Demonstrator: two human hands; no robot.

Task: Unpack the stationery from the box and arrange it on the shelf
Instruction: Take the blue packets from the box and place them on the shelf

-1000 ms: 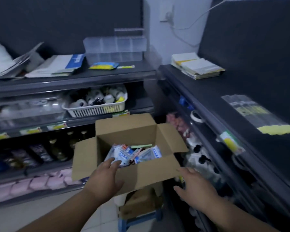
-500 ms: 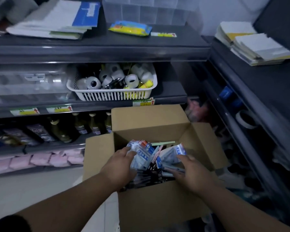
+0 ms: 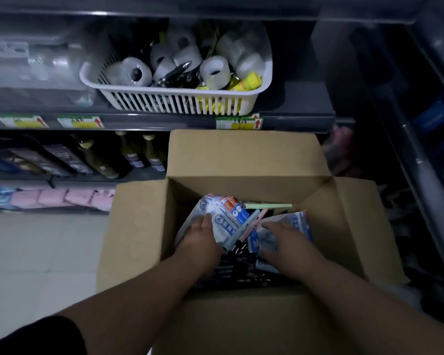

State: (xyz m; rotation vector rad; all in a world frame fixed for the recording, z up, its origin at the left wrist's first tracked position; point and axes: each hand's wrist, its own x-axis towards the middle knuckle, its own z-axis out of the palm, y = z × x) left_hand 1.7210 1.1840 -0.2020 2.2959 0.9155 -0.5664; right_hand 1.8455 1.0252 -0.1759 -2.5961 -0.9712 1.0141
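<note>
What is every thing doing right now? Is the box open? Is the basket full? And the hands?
cardboard box: open, flaps folded out, stationery inside.
left hand: inside the box, resting on a blue-and-white packet.
right hand: inside the box, resting on a second packet.
green pen: lying flat on the pile.
white basket: on the shelf, full of tape rolls.
bottles: capped, one level lower.

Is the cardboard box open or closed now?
Open. The cardboard box has its flaps spread outward; stationery packets show inside it.
</note>
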